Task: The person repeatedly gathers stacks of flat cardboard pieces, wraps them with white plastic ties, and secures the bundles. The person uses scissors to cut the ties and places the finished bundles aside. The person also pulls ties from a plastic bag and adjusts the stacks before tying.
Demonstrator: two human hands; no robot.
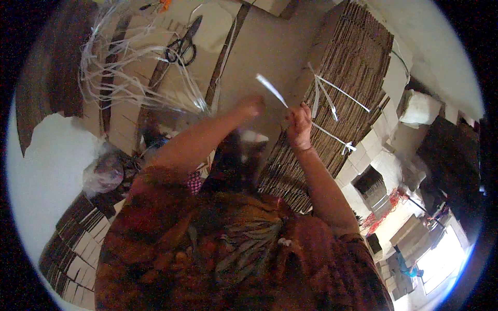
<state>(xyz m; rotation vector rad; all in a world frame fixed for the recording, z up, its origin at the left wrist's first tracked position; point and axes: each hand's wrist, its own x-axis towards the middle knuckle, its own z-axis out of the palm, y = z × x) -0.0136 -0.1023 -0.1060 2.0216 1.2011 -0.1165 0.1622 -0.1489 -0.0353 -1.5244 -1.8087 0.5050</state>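
Observation:
My right hand (299, 126) is closed around a white plastic strap (271, 89), whose free end sticks out up and to the left. The strap appears to run on to a stack of flat cardboard sheets (358, 46) right beside that hand. Other white ties lie across the stack, one ending in a small knot (348, 147). My left hand (252, 107) is a short way left of the strap's end, smeared by motion, so its fingers cannot be made out.
Black-handled scissors (181, 51) lie on cardboard at the upper left, next to a loose bundle of clear plastic strips (129, 78). More cardboard stacks (78, 249) stand at the lower left. Red cord (381, 210) hangs at the right, near a bright window (441, 262).

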